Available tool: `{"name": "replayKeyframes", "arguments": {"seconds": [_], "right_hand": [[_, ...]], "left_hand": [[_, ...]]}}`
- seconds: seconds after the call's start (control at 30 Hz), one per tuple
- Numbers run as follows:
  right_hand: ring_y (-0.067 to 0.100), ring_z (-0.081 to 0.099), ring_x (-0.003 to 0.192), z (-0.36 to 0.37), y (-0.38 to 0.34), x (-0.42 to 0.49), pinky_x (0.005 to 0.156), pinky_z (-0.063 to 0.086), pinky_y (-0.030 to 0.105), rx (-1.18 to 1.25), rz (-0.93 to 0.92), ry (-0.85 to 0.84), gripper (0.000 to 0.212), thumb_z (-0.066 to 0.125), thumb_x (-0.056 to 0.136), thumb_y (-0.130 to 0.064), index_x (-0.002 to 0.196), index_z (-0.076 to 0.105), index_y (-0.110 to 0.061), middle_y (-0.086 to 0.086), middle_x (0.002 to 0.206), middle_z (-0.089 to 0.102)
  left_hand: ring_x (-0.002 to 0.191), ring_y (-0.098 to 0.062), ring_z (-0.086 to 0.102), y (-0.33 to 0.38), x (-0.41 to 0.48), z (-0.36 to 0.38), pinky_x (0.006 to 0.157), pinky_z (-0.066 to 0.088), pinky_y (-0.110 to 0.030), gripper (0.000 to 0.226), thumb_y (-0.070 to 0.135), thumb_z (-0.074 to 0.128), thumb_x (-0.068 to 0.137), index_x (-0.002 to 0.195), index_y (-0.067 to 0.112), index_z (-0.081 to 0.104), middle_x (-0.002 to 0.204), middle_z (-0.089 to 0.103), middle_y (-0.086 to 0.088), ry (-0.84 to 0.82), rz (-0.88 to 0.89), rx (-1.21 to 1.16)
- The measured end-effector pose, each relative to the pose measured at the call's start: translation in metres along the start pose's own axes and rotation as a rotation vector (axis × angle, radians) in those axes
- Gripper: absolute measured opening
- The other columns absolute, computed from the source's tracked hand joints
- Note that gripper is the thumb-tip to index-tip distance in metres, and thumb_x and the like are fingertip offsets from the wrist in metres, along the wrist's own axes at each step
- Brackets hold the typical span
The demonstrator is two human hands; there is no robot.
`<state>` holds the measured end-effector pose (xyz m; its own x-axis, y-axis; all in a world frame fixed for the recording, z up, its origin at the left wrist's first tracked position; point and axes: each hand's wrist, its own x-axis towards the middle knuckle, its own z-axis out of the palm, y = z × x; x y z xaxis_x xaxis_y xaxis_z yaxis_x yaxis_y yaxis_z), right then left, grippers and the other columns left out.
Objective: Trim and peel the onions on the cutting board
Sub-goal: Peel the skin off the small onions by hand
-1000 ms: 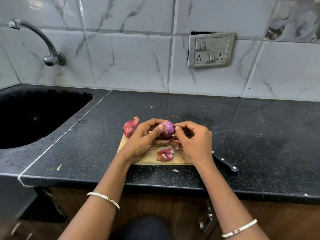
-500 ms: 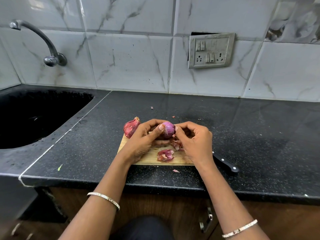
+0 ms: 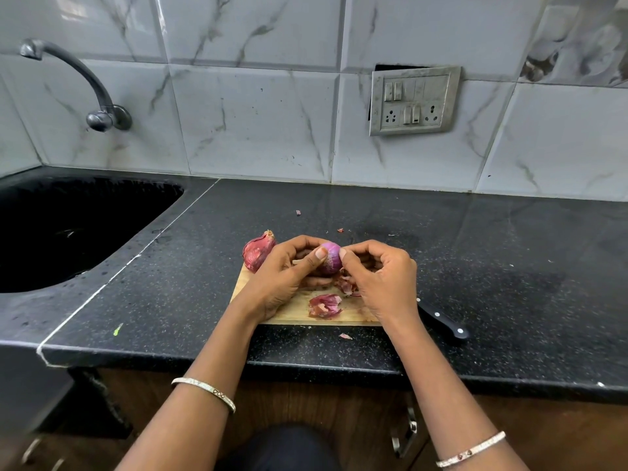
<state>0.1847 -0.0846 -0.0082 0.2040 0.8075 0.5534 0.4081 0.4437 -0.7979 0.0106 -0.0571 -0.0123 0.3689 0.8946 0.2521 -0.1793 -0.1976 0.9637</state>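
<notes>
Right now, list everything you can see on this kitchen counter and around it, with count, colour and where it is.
Peeled onion: one, purple, held over the cutting board.
Unpeeled onion: one, red-brown, back left corner of the board.
Cutting board: one, light wood, counter centre.
Onion skins: a few, reddish, on the board; scraps on the counter.
Knife: one, black handle, right of the board, blade hidden.
Counter: black speckled.
Sink: one, black, left.
Tap: one, grey metal, on the wall above the sink.
Switch plate: one, grey, on the tiled wall.
Left hand: grips the peeled onion.
Right hand: pinches at the onion's skin.
</notes>
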Motion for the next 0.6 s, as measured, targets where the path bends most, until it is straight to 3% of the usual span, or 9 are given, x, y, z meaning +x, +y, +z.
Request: {"name": "replayKeyframes", "arguments": {"seconds": [0.43,0.6], "right_hand": [[0.002,0.070,0.071,0.0001,0.0015,0.0004,0.067,0.051,0.013,-0.005,-0.024,0.019,0.011,0.075,0.086,-0.012,0.089,0.081,-0.019,-0.012,0.076,0.076],[0.013,0.072,0.084,0.0016,0.0001,-0.0001,0.073,0.062,0.033,0.081,-0.065,-0.109,0.028,0.079,0.083,-0.008,0.107,0.077,-0.022,-0.006,0.094,0.076]], "left_hand": [[0.105,-0.029,0.073,0.0003,0.0006,0.0003,0.088,0.062,-0.037,0.039,0.028,0.054,0.100,0.125,-0.001,0.062,0.116,0.073,-0.021,-0.005,-0.024,-0.031],[0.092,-0.026,0.076,0.0008,0.0023,0.0006,0.081,0.063,-0.032,0.037,0.032,0.047,0.103,0.123,0.007,0.065,0.111,0.074,-0.021,0.020,-0.043,-0.086]]}}
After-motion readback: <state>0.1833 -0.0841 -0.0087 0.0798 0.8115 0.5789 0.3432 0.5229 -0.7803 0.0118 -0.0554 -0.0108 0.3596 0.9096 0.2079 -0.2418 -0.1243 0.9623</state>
